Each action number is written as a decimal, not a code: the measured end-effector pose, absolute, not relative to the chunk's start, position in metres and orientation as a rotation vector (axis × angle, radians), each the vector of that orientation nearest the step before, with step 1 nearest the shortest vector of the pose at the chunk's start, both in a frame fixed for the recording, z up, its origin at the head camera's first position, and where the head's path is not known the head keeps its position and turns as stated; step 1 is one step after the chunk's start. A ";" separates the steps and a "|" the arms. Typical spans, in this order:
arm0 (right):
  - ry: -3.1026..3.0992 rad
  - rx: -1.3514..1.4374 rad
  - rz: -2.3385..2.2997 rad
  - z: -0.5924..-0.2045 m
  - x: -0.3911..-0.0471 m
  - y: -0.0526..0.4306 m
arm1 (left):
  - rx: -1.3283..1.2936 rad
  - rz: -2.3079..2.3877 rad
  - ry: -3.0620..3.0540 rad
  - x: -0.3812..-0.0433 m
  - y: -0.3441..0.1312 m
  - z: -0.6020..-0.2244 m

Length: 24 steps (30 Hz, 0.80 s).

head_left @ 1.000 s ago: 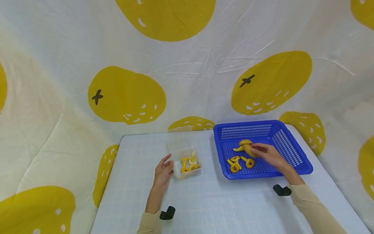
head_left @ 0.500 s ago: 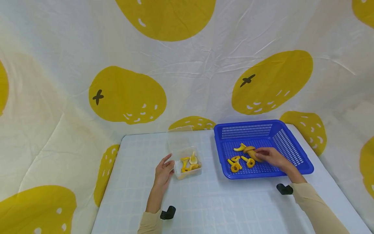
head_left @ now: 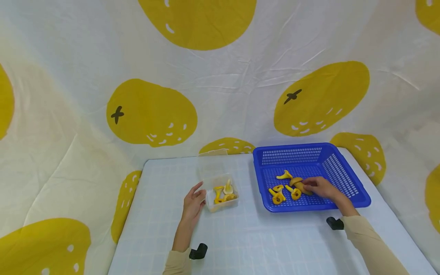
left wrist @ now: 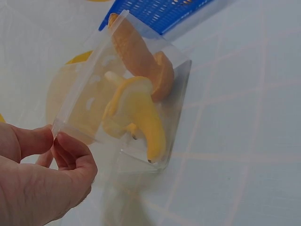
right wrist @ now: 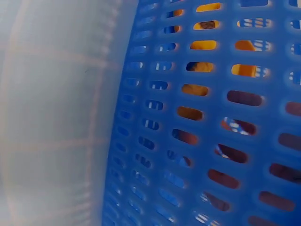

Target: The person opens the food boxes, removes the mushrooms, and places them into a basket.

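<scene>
My left hand (head_left: 191,206) pinches the left rim of a clear plastic box (head_left: 224,207) between thumb and finger. Inside the box lie several mushrooms; the left wrist view shows a brown mushroom (left wrist: 136,52) beside a yellow chanterelle (left wrist: 141,113). Over in the blue basket (head_left: 311,208), my right hand (head_left: 321,188) holds another brown mushroom (head_left: 297,184) by its stem, cap to the left, low over the basket floor. Whether it touches the floor I cannot tell. Near it lie a chanterelle (head_left: 295,193), a second chanterelle (head_left: 284,175) and a small cluster (head_left: 277,195).
The box's clear lid (head_left: 212,164) stands raised at its back. Between box and basket runs a strip of the white checked table (head_left: 247,183). A patterned cloth (head_left: 233,114) hangs behind. In the right wrist view, the slotted basket wall (right wrist: 214,104) hides most of the right hand.
My right hand has moved the brown mushroom down and a little right, away from the back chanterelle, which now shows fully. The left hand stays at the box.
</scene>
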State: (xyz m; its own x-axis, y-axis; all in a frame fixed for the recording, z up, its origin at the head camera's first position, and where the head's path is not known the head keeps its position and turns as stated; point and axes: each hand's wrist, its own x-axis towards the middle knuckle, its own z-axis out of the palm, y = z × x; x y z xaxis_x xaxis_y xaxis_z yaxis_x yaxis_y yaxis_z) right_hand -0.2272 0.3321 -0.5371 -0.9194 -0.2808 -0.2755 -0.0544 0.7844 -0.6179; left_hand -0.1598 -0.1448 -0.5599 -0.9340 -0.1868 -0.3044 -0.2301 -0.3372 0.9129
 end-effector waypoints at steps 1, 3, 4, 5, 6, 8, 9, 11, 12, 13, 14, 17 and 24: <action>2.637 -0.240 -0.872 -0.537 -0.227 0.332 | -0.566 2.481 1.794 -0.160 -0.144 -0.560; 2.666 -0.207 -0.837 -0.534 -0.225 0.332 | -0.572 2.477 1.791 -0.160 -0.144 -0.560; 2.679 -0.200 -0.826 -0.532 -0.225 0.332 | -0.571 2.474 1.794 -0.160 -0.144 -0.559; 2.690 -0.198 -0.819 -0.530 -0.224 0.331 | -0.576 2.475 1.791 -0.160 -0.144 -0.560; 2.702 -0.202 -0.816 -0.527 -0.223 0.330 | -0.575 2.475 1.792 -0.160 -0.144 -0.559; 2.731 -0.212 -0.819 -0.521 -0.221 0.327 | -0.578 2.486 1.783 -0.159 -0.144 -0.559; 2.748 -0.216 -0.822 -0.517 -0.220 0.325 | -0.576 2.490 1.782 -0.159 -0.144 -0.559; 2.775 -0.232 -0.830 -0.511 -0.219 0.318 | -0.572 2.495 1.777 -0.159 -0.144 -0.559; 2.782 -0.237 -0.843 -0.508 -0.219 0.315 | -0.569 2.497 1.776 -0.159 -0.144 -0.558; 2.789 -0.242 -0.855 -0.506 -0.219 0.311 | -0.568 2.498 1.774 -0.159 -0.145 -0.558; 2.797 -0.248 -0.867 -0.503 -0.219 0.307 | -0.567 2.493 1.780 -0.159 -0.145 -0.558; 2.803 -0.260 -0.927 -0.498 -0.219 0.295 | -0.571 2.489 1.779 -0.158 -0.145 -0.558; 2.803 -0.318 -1.082 -0.487 -0.223 0.266 | -0.567 2.492 1.747 -0.159 -0.145 -0.558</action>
